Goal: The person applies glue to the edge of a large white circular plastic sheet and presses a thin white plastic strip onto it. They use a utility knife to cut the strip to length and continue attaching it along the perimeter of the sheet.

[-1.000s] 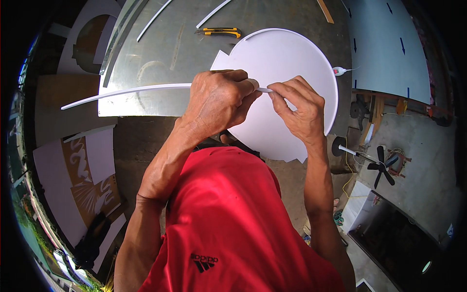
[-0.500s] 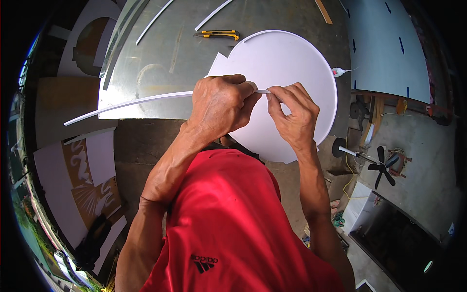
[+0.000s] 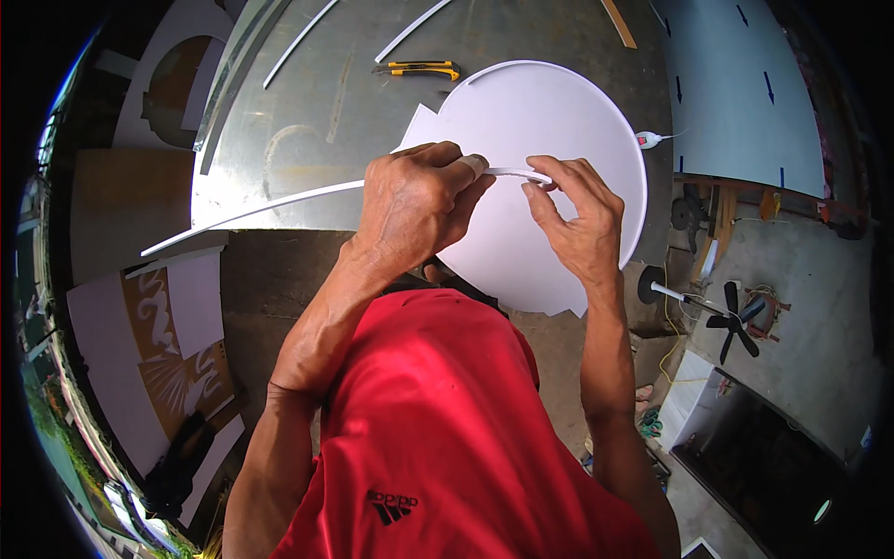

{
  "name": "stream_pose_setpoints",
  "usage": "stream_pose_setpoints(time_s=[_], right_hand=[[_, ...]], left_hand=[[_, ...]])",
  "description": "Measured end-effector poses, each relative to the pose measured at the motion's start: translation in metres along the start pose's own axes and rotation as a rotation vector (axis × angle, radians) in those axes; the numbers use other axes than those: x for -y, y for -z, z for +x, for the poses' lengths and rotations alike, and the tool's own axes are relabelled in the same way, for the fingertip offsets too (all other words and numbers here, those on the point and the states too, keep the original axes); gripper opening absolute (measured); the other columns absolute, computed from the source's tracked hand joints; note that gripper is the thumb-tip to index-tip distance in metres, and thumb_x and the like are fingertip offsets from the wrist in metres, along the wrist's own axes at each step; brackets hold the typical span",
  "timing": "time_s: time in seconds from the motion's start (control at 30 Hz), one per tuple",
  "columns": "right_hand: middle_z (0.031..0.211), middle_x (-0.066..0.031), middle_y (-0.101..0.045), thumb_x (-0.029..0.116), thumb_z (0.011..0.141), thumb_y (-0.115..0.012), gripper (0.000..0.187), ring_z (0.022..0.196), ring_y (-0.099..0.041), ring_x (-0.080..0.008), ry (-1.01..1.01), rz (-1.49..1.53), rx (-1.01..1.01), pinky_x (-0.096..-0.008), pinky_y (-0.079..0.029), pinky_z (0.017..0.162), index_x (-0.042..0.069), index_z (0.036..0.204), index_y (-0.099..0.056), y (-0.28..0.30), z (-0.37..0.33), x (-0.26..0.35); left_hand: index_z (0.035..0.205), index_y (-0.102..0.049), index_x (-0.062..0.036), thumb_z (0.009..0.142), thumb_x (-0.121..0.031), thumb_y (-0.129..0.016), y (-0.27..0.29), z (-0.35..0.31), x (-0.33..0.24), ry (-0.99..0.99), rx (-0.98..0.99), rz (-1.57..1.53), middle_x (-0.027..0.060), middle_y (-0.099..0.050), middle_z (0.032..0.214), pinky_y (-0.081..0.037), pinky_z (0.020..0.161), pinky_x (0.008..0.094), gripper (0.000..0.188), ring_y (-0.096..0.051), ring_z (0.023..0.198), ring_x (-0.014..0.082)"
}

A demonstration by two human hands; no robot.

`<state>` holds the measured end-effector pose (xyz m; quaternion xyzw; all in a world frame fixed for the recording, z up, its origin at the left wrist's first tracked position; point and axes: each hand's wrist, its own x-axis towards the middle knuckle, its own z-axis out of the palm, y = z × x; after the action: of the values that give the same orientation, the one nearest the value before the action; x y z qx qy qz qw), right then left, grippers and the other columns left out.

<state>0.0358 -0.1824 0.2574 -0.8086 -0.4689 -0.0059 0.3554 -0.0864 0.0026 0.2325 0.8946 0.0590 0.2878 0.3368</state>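
Note:
A long, thin white strip [image 3: 270,202] runs through my left hand [image 3: 414,197], which is closed around it near its right end. Its long tail reaches out to the left past the table edge. My right hand [image 3: 582,212] pinches the short curved right end between thumb and fingers. Both hands are above a white round panel [image 3: 559,121] with a raised thin rim along its far and right sides. Angular tabs jut from the panel at its upper left and near edge. Part of the panel lies hidden under my hands.
On the grey metal table [image 3: 298,121] lie a yellow-and-black utility knife [image 3: 419,70], more white strips [image 3: 410,31] and a brown strip [image 3: 618,23]. A small white bottle [image 3: 646,140] sits right of the panel. Cut boards [image 3: 112,345] stand at left; a black fan [image 3: 732,322] is at right.
My right hand has moved slightly right, and more of the strip shows between my hands, now bent in a curve. The strip's left tail has shifted right and down.

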Motion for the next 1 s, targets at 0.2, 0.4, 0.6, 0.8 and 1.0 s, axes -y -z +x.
stream_pose_setpoints(time_s=[0.2, 0.4, 0.6, 0.8, 1.0], right_hand=[[0.092, -0.0104, -0.074, 0.000, 0.087, -0.081, 0.025, 0.078, -0.070, -0.0227, 0.125, -0.081, -0.045, -0.0361, -0.057, 0.068, -0.001, 0.111, -0.073, 0.000, 0.000, -0.005], [0.087, -0.0105, -0.072, -0.001, 0.087, -0.081, 0.022, 0.073, -0.067, -0.0238, 0.205, -0.153, -0.117, -0.0367, -0.055, 0.064, -0.002, 0.107, -0.071, -0.011, -0.006, -0.008], [0.091, -0.0127, -0.072, 0.000, 0.091, -0.078, 0.020, 0.078, -0.070, -0.0255, 0.128, -0.048, -0.045, -0.0371, -0.056, 0.066, -0.002, 0.110, -0.071, -0.021, -0.016, -0.019], [0.102, -0.0123, -0.073, 0.006, 0.097, -0.073, 0.027, 0.082, -0.071, -0.0242, -0.136, 0.174, 0.124, -0.0352, -0.057, 0.068, 0.002, 0.124, -0.070, -0.035, -0.024, -0.037], [0.105, -0.0094, -0.074, 0.008, 0.097, -0.072, 0.029, 0.084, -0.069, -0.0190, -0.210, 0.203, 0.185, -0.0328, -0.055, 0.069, 0.003, 0.126, -0.072, -0.059, -0.033, -0.081]], left_hand=[[0.099, -0.081, -0.0014, 0.083, -0.008, -0.086, -0.003, -0.007, -0.002, 0.021, -0.039, -0.009, 0.0093, -0.069, 0.072, -0.050, 0.053, 0.0354, 0.018, -0.065, 0.057, 0.0238], [0.103, -0.082, -0.0017, 0.085, -0.010, -0.085, -0.016, -0.025, -0.012, 0.166, -0.064, -0.047, 0.0099, -0.072, 0.075, -0.051, 0.051, 0.0334, 0.020, -0.064, 0.054, 0.0194], [0.103, -0.081, -0.0018, 0.089, -0.014, -0.083, -0.022, -0.036, -0.007, 0.209, 0.051, -0.049, 0.0106, -0.070, 0.072, -0.049, 0.050, 0.0358, 0.018, -0.064, 0.053, 0.0222], [0.095, -0.079, -0.0018, 0.091, -0.013, -0.080, -0.048, -0.054, 0.012, 0.240, 0.035, 0.019, 0.0122, -0.068, 0.071, -0.049, 0.051, 0.0390, 0.012, -0.063, 0.053, 0.0275], [0.093, -0.080, -0.0005, 0.089, -0.013, -0.079, -0.083, -0.053, 0.044, 0.420, -0.091, 0.006, 0.0149, -0.068, 0.076, -0.053, 0.060, 0.0422, 0.013, -0.067, 0.064, 0.0314]])
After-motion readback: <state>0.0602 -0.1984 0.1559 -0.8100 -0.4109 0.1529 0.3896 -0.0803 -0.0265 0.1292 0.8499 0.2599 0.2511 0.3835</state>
